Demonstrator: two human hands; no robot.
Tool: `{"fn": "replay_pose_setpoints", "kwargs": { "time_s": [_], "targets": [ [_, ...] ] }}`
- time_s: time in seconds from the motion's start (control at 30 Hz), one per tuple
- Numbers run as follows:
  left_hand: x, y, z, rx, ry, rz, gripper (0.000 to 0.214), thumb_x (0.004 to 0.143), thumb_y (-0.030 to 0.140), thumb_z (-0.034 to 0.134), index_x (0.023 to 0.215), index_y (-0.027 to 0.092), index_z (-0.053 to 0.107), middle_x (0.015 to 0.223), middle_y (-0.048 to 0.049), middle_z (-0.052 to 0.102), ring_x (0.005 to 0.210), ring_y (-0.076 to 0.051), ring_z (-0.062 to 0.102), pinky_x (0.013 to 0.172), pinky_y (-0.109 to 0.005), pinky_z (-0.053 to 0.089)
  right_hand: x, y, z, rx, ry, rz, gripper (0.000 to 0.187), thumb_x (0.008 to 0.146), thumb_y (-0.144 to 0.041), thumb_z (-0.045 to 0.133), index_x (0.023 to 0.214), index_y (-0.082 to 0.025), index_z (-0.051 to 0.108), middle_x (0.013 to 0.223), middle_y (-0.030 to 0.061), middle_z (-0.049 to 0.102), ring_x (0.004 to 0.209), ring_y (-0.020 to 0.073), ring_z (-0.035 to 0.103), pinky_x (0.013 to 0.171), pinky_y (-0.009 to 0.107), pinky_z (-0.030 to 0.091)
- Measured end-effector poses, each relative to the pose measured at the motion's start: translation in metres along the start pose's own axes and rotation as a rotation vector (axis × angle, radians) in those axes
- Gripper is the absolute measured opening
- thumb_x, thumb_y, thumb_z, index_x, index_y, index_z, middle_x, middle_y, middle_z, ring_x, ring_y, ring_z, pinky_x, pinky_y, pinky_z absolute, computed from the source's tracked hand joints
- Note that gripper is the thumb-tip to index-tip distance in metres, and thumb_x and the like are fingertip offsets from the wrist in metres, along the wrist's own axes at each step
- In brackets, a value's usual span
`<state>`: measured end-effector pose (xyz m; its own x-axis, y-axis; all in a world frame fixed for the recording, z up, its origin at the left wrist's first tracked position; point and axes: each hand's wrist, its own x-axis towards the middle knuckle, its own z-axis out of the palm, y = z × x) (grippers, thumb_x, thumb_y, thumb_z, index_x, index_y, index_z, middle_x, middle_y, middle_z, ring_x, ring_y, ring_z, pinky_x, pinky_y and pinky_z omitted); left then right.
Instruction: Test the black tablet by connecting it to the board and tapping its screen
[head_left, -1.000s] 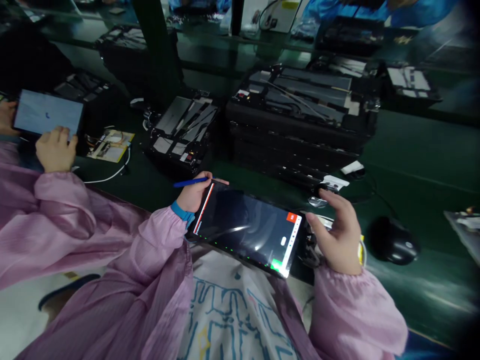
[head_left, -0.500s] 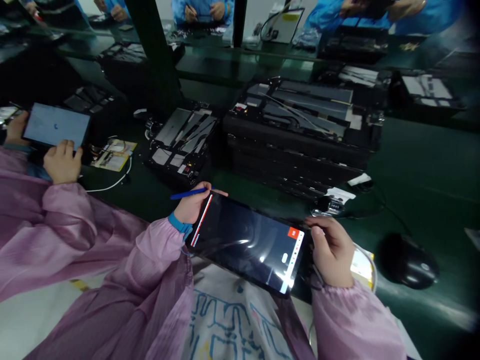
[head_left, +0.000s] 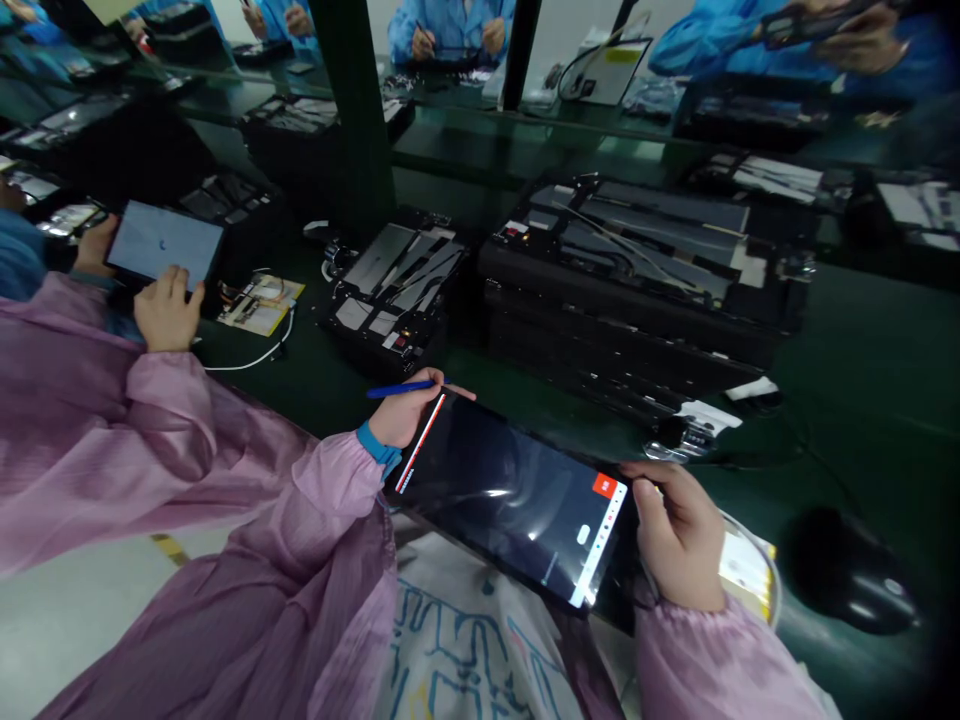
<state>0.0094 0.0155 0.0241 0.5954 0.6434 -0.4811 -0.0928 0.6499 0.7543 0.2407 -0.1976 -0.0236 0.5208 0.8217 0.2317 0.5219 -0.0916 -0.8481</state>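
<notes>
Between my hands a black tablet [head_left: 510, 500] is held tilted, its screen lit with a white-and-red strip at the left and a white bar with a red square at the right. My left hand [head_left: 405, 412] grips the tablet's left edge and also keeps a blue pen [head_left: 401, 389] between its fingers. A blue band circles my left wrist. My right hand [head_left: 681, 530] is closed on the tablet's right edge, thumb on top and the other fingers partly hidden. Just beyond my right hand lies a small metal-ended connector [head_left: 682, 437] with a cable.
Ahead stands a large stack of black tablet assemblies [head_left: 637, 270], with a smaller stack [head_left: 397, 290] to its left. A dark rounded object [head_left: 855, 570] sits at the right. On the left, a co-worker's hand [head_left: 169, 308] touches another tablet [head_left: 165, 243]. People in blue work beyond the shelf.
The view has shifted a little, so everything appears farther right and slightly lower. Both hands keep the same hold on the tablet, and the pen stays in my left hand.
</notes>
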Motion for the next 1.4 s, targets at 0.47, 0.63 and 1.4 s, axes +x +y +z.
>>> {"fn": "replay_pose_setpoints", "kwargs": {
  "time_s": [0.47,0.63,1.4],
  "targets": [
    [0.0034,0.0022,0.0000,0.044,0.009,-0.012,0.017,0.078,0.017,0.060,0.081,0.018,0.044,0.088,-0.0095,0.073,0.071,-0.020,0.066,0.064,-0.030,0.048,0.0024,-0.0013,0.0001,-0.028,-0.002,-0.039,0.016,0.092,-0.030,0.050,0.089,-0.020,0.062,0.085,0.0044,0.064,0.083,0.0206,0.060,0.072,0.033,0.044],
    [0.0038,0.0029,-0.0001,0.024,0.001,-0.023,0.015,0.078,0.016,0.060,0.081,0.018,0.045,0.092,-0.0080,0.073,0.062,-0.016,0.063,0.059,-0.026,0.045,0.0036,-0.0021,0.0002,-0.028,-0.011,-0.055,0.014,0.092,-0.029,0.051,0.089,-0.020,0.062,0.086,0.0045,0.064,0.083,0.0209,0.060,0.072,0.034,0.045],
    [0.0056,0.0054,0.0033,0.009,0.016,-0.032,0.015,0.077,0.013,0.059,0.081,0.018,0.046,0.101,-0.0102,0.072,0.086,-0.023,0.068,0.083,-0.040,0.051,0.0049,-0.0022,-0.0011,-0.014,-0.038,-0.080,0.012,0.092,-0.023,0.050,0.090,-0.021,0.062,0.086,0.0042,0.063,0.083,0.0195,0.060,0.072,0.034,0.046]
  ]
}}
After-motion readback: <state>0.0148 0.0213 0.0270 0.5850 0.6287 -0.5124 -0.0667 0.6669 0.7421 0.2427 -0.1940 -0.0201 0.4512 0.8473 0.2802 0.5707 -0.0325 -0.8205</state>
